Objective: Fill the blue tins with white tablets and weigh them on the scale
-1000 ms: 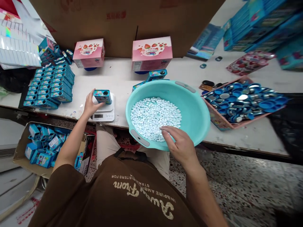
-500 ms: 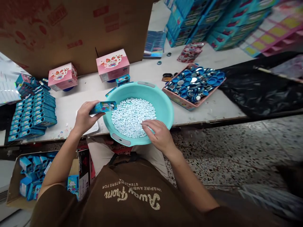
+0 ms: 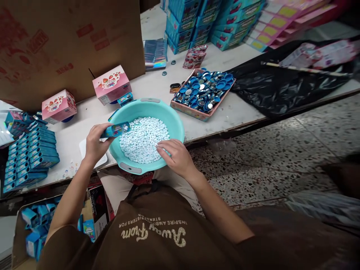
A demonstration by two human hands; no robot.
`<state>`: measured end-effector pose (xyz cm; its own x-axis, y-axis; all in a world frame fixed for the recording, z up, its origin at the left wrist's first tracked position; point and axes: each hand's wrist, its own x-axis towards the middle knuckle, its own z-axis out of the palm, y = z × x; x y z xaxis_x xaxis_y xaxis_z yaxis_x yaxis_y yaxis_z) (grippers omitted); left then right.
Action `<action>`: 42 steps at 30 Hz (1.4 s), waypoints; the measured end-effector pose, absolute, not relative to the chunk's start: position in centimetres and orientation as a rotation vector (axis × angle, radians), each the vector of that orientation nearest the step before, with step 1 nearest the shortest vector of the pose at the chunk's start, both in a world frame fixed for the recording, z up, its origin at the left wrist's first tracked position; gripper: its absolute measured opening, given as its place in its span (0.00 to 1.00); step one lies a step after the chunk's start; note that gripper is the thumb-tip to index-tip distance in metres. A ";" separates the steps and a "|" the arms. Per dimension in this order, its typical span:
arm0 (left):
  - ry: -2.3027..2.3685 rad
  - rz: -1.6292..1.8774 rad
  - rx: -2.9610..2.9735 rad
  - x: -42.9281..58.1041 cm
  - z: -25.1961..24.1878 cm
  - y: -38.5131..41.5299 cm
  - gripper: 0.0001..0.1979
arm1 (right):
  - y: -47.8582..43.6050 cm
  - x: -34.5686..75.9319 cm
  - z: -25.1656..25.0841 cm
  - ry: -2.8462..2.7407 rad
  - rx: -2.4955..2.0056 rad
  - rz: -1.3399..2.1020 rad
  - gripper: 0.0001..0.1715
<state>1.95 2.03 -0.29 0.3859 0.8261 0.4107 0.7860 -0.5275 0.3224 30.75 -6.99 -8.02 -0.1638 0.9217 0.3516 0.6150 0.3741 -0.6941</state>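
My left hand (image 3: 96, 144) is closed around a small blue candy box (image 3: 115, 130), held tilted over the left rim of a turquoise basin (image 3: 176, 123). The box's end facing the basin has an opening with something white showing in it. Small white candies (image 3: 144, 140) cover the bottom of the basin. My right hand (image 3: 176, 157) is at the near right side of these candies, its fingers bent and the thumb close to the fingertips. What lies between those tips, if anything, is too small to make out.
A pink tray (image 3: 194, 113) of blue and silver lids (image 3: 205, 90) stands right of the basin. Small blue boxes (image 3: 30, 157) are stacked at the left. Two pink boxes (image 3: 111, 84) stand behind, before a large carton (image 3: 70, 45). A black plastic bag (image 3: 267, 90) lies at the right.
The camera view has turned, so the table's things sit further left in the picture. My left hand still holds the box, and my right hand stays at the candies.
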 end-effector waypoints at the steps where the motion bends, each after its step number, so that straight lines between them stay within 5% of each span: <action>1: 1.497 0.815 2.553 2.1 -0.3 2.0 0.17 | -7.0 30.8 -8.0 -1.877 -1.342 0.516 0.21; 34: 1.474 0.695 2.535 3.6 -1.9 2.5 0.16 | -6.5 30.6 -8.4 -1.874 -1.456 0.448 0.21; 42: 1.538 0.884 2.295 3.8 -2.8 2.7 0.18 | -6.5 30.6 -8.7 -1.880 -1.454 0.442 0.22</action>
